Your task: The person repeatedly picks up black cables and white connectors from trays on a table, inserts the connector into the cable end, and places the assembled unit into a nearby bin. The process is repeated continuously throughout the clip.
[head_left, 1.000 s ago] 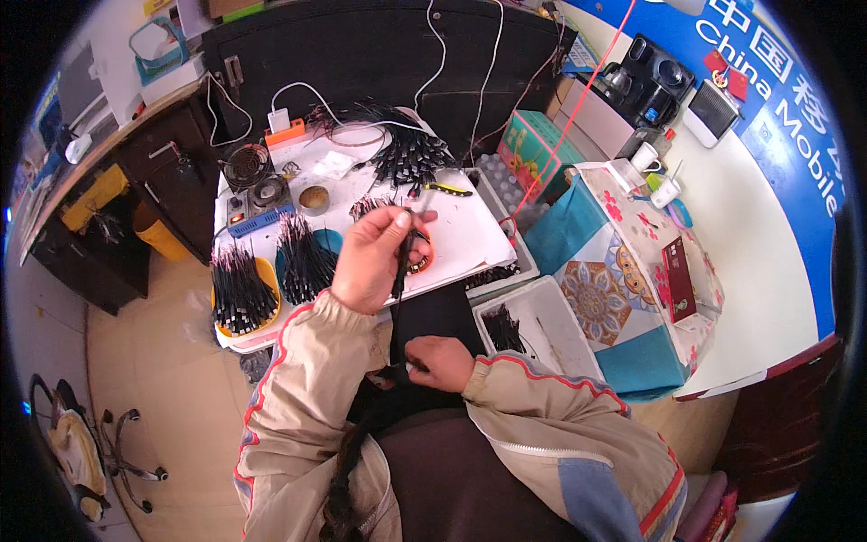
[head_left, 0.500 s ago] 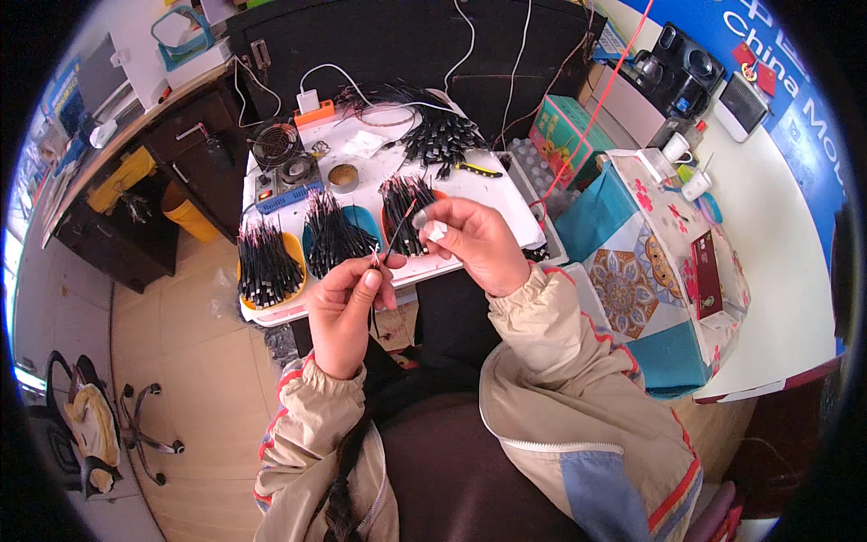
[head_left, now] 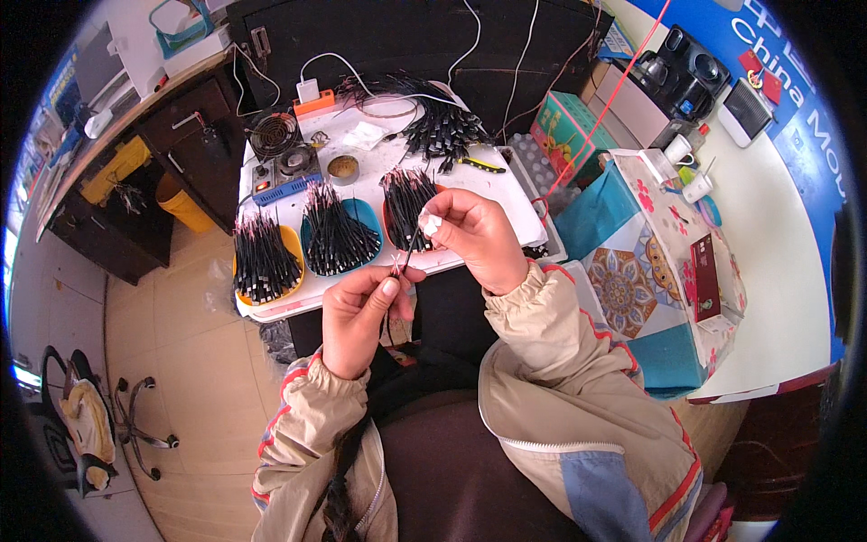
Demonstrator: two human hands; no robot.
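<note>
My left hand (head_left: 358,318) pinches a thin black cable between thumb and fingers, and pale stripped wire ends stick up above its fingertips. The upper stretch of that black cable (head_left: 411,255) slants up to my right hand (head_left: 480,237), whose thumb and forefinger are closed on it. Something white wraps or sits at the right fingertips; I cannot tell which. Just beyond my hands, bundles of short black cables stand in a yellow tray (head_left: 293,242), a blue tray (head_left: 368,219) and a reddish tray largely hidden behind the cable bundle (head_left: 406,203).
On the white table (head_left: 339,294) are a blue device with a fan (head_left: 287,186), a round tin (head_left: 343,169), an orange power strip (head_left: 314,102), a heap of black cables (head_left: 442,131) and yellow-handled pliers (head_left: 481,166). A cloth-covered box (head_left: 623,280) stands at the right.
My left hand has moved right and slightly down, closer beneath my right hand. The right hand has turned a little, still pinching the cable.
</note>
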